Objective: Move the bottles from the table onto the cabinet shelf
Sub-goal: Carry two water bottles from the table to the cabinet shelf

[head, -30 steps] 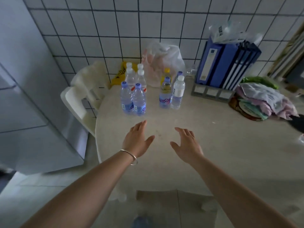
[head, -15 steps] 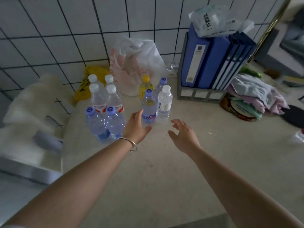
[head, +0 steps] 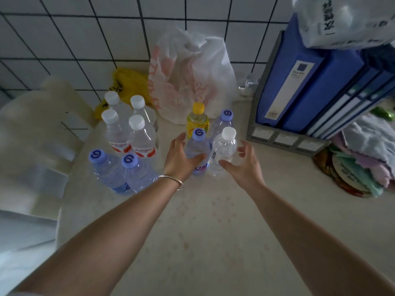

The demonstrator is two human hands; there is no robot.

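- Reaching for first pick: left hand [head: 179,159] cupped against clear purple-capped plastic bottle [head: 197,149], thumb across its front, fingers not fully wrapped; right hand [head: 242,165] spread beside clear white-capped ribbed bottle [head: 223,150], no firm contact visible.
- Both bottles upright, touching, on speckled beige tabletop [head: 213,231].
- Next, likely: close both hands, lift straight up; thin smooth walls may flex.
- Cabinet shelf not in view.

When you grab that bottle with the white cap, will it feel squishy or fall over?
Probably a bit squishy: the white-capped bottle looks like thin clear plastic. It seems full, so likely heavy for its size. It is tall and narrow and stands right against the purple-capped bottle, so a sideways push might tip it. The right hand is open beside it.
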